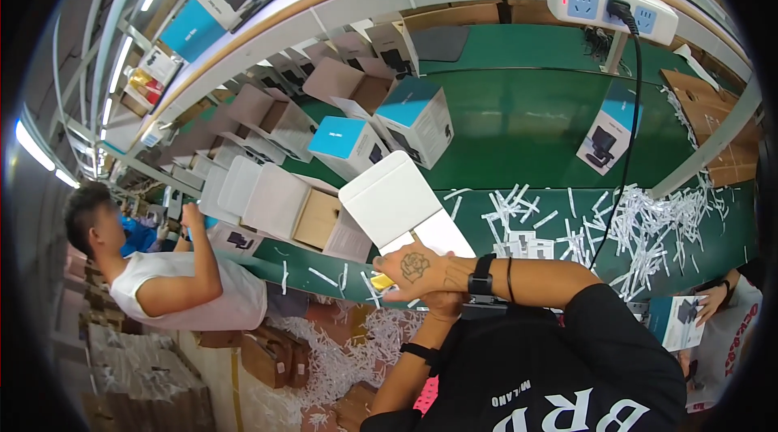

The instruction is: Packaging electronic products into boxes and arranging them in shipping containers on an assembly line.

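Observation:
My right hand (421,271), with a flower tattoo on its back and a watch at the wrist, reaches across the front of a white box (385,198) with its lid flap raised. Its fingers curl downward beside a small yellow thing (381,280), whose kind I cannot make out. Below the right wrist is my left hand (444,302), a black band (420,355) on its wrist. The right hand and wrist cover most of its fingers, so its grip is hidden. The near part of the white box is also behind my hands.
Blue-topped boxes (348,140) and open cartons (316,217) line the green bench to the left. Paper strips (640,229) are heaped at right, near a hanging black cable (636,108). A power strip (608,6) hangs above. People work at left (186,286) and right (725,335).

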The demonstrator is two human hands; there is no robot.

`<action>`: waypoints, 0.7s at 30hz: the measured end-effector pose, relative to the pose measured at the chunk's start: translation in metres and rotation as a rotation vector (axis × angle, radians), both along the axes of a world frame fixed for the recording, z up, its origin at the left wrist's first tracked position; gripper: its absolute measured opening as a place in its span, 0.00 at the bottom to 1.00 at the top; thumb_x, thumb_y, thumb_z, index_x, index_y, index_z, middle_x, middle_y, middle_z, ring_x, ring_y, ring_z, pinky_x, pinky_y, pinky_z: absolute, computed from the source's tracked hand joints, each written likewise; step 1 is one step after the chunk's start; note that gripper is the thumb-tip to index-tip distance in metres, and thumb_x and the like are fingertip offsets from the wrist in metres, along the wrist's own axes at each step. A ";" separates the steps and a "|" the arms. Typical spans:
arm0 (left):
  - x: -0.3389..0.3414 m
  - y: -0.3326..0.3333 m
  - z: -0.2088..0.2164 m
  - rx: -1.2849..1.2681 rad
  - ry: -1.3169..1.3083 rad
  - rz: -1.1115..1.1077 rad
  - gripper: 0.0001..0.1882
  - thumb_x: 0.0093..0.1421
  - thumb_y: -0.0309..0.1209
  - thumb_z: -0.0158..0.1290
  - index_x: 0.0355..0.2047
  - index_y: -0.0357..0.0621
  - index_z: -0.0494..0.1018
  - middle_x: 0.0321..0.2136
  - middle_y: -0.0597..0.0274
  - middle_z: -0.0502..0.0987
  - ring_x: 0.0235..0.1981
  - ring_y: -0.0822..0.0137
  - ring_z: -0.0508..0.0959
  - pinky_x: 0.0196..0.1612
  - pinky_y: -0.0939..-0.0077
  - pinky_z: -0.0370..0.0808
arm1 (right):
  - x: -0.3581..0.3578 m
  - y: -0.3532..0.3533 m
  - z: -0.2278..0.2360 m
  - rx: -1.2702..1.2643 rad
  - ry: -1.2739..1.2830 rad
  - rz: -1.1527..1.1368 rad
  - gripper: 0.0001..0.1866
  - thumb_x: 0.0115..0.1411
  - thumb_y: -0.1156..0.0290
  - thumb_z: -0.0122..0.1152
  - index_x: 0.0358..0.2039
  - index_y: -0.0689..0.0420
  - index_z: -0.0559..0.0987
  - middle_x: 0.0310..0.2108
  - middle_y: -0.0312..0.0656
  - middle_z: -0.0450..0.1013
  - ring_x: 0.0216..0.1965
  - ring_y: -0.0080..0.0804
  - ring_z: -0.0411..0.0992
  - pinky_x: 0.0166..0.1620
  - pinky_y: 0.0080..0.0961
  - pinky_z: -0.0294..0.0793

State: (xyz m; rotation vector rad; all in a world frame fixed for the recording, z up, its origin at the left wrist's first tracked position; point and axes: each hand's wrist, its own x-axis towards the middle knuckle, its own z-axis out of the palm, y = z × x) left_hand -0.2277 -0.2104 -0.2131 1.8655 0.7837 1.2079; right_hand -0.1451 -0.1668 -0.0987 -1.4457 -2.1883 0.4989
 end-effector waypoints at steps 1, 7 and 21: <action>0.000 -0.001 -0.001 0.016 0.002 0.009 0.14 0.63 0.33 0.56 0.45 0.37 0.80 0.46 0.53 0.82 0.46 0.57 0.81 0.51 0.65 0.75 | -0.004 -0.002 0.001 0.064 -0.007 0.024 0.19 0.57 0.54 0.62 0.39 0.57 0.77 0.31 0.51 0.79 0.32 0.56 0.79 0.36 0.44 0.78; -0.003 -0.002 0.000 0.106 0.129 -0.144 0.18 0.64 0.33 0.55 0.51 0.38 0.79 0.50 0.53 0.80 0.51 0.59 0.79 0.55 0.58 0.73 | -0.001 -0.015 -0.009 0.075 0.251 0.009 0.21 0.52 0.52 0.69 0.35 0.57 0.79 0.29 0.49 0.78 0.31 0.52 0.79 0.36 0.42 0.78; -0.005 0.001 0.031 0.746 0.537 0.251 0.19 0.55 0.30 0.57 0.48 0.43 0.80 0.52 0.64 0.81 0.52 0.64 0.77 0.54 0.66 0.61 | 0.202 -0.180 -0.038 -0.260 -0.320 -0.400 0.25 0.55 0.70 0.69 0.54 0.61 0.78 0.33 0.43 0.81 0.27 0.26 0.76 0.30 0.23 0.75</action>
